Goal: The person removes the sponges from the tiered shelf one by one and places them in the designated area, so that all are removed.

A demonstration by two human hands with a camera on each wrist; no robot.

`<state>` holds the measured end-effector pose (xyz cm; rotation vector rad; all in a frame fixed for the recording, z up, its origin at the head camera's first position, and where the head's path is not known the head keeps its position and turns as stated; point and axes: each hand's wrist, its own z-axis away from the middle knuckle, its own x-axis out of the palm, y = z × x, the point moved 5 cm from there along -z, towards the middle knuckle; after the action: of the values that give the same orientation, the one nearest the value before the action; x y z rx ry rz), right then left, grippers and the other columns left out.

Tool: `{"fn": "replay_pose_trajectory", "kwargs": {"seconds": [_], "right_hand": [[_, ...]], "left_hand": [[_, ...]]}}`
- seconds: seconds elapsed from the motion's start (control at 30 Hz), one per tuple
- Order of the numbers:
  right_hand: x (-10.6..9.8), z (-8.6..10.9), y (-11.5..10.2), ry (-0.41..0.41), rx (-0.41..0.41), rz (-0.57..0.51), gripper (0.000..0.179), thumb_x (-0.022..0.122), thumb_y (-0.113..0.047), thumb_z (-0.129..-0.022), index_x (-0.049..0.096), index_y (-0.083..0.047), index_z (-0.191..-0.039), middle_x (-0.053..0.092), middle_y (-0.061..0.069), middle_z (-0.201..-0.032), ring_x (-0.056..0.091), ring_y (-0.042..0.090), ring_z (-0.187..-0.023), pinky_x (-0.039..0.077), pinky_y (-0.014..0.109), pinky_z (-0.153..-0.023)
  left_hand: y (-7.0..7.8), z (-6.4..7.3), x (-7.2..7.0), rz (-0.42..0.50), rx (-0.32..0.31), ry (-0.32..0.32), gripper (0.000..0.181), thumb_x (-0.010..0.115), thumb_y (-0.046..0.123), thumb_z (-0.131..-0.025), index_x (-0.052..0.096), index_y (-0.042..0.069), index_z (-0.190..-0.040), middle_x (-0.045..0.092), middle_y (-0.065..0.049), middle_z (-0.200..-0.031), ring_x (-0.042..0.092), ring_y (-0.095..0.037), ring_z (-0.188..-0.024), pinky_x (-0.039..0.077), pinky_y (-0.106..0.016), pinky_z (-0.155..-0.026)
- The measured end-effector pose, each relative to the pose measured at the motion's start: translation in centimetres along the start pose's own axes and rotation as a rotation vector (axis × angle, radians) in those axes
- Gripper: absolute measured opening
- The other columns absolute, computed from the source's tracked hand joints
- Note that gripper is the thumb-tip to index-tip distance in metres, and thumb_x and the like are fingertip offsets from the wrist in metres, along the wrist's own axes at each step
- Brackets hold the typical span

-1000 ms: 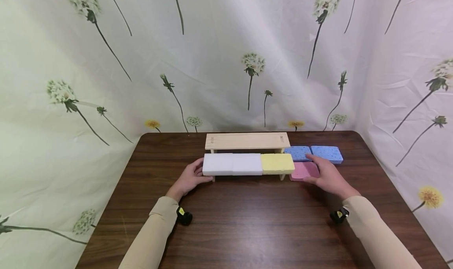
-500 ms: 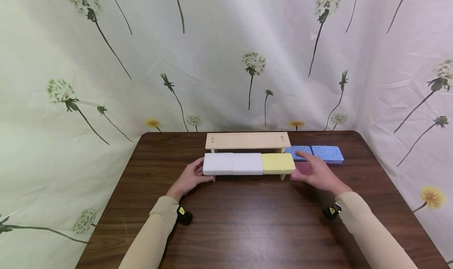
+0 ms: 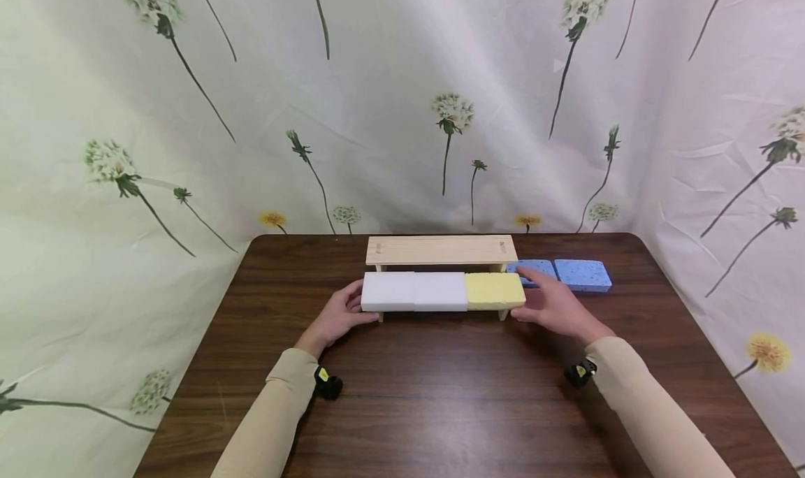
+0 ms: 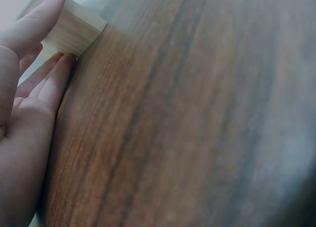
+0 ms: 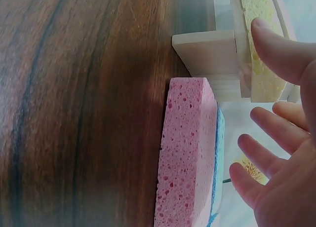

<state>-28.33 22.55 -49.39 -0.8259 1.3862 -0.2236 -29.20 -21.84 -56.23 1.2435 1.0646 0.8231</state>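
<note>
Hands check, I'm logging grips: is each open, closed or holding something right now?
Left hand: holding the left end of the front wooden stand between thumb and fingers.
Right hand: open, at the end of the yellow sponge, holding nothing.

Dark wood-grain table [image 3: 415, 408], lower half of head view. Pale backdrop [image 3: 390, 114] with dandelion print, upper half and both sides; yellow printed flower [image 3: 769, 351], lower right. Light wooden stand [image 3: 440, 249], centre. Two blue sponges [image 3: 583, 274], side by side, right of centre.
</note>
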Motion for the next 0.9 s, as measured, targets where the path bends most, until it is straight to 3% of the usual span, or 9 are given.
{"fn": "replay_pose_trajectory", "kwargs": {"seconds": [0.33, 0.53, 0.9], "right_hand": [[0.39, -0.28, -0.13, -0.012, -0.014, -0.026, 0.094, 0.088, -0.034, -0.088, 0.036, -0.007, -0.162, 0.043, 0.019, -0.163, 0.042, 0.041, -0.148, 0.038, 0.066, -0.118], [0.51, -0.3, -0.2, -0.002, -0.021, -0.045, 0.089, 0.086, -0.029, -0.091, 0.037, -0.004, -0.161, 0.046, 0.021, -0.16, 0.056, 0.04, -0.136, 0.046, 0.062, -0.113], [0.88, -0.44, 0.09, -0.009, -0.003, -0.134, 0.083, 0.085, -0.022, -0.092, 0.039, -0.005, -0.159, 0.049, 0.021, -0.156, 0.066, 0.037, -0.125, 0.062, 0.045, -0.095]], "left_hand": [[0.01, -0.01, 0.03, 0.003, -0.006, 0.002, 0.087, 0.084, -0.003, -0.087, 0.038, 0.001, -0.16, 0.046, -0.024, -0.157, 0.05, -0.037, -0.143, 0.052, -0.025, -0.107], [0.01, 0.05, 0.02, 0.0, -0.002, 0.001, 0.087, 0.085, -0.001, -0.087, 0.037, 0.0, -0.16, 0.046, -0.025, -0.156, 0.05, -0.036, -0.143, 0.052, -0.026, -0.107], [0.32, 0.15, 0.15, 0.023, -0.007, -0.001, 0.086, 0.084, -0.004, -0.087, 0.038, 0.001, -0.159, 0.047, -0.025, -0.156, 0.05, -0.039, -0.143, 0.053, -0.026, -0.106]]}}
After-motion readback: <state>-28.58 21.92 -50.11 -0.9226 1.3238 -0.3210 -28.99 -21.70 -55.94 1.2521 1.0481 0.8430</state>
